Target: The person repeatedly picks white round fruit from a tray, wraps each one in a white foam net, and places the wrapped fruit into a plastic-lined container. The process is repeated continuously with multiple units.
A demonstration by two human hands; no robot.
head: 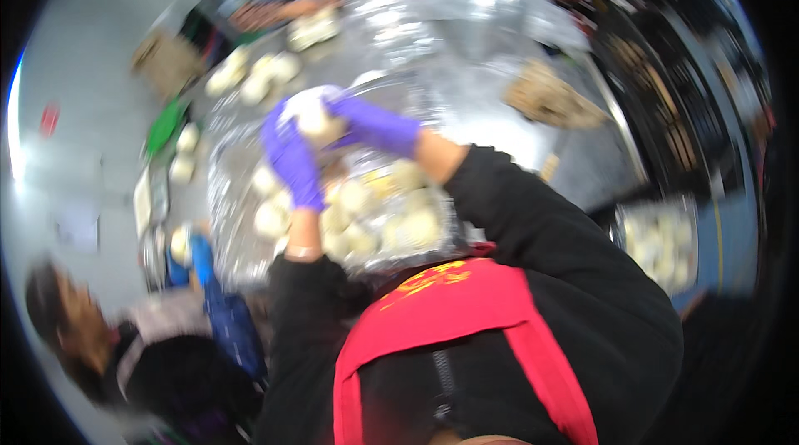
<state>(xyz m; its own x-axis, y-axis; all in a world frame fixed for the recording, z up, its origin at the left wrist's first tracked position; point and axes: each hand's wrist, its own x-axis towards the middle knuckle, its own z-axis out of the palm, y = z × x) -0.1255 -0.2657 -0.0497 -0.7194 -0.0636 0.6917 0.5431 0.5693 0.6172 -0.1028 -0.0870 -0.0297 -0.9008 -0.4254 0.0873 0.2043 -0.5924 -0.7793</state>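
Both of my hands wear purple gloves and close around one pale, round ball (pixel 323 124), which is blurred and may be dough or a peeled food. My left hand (pixel 288 158) supports its left side. From the right, my right hand (pixel 374 125) grips it, fingers over the top. Something white shows at the ball's upper left between the gloves. Below my hands, several similar pale balls (pixel 357 197) lie in clear plastic film (pixel 231 195) close to my red apron. My left forearm partly covers that group.
More pale balls (pixel 268 74) sit further back on the metal table (pixel 580 164). Crumpled brown material (pixel 552 95) lies right, clear plastic bags (pixel 462 2) behind. A co-worker's blue-gloved hand (pixel 203 258) is beside a ball at left; another person's arms (pixel 281 11) are opposite. A filled container (pixel 661 245) stands right.
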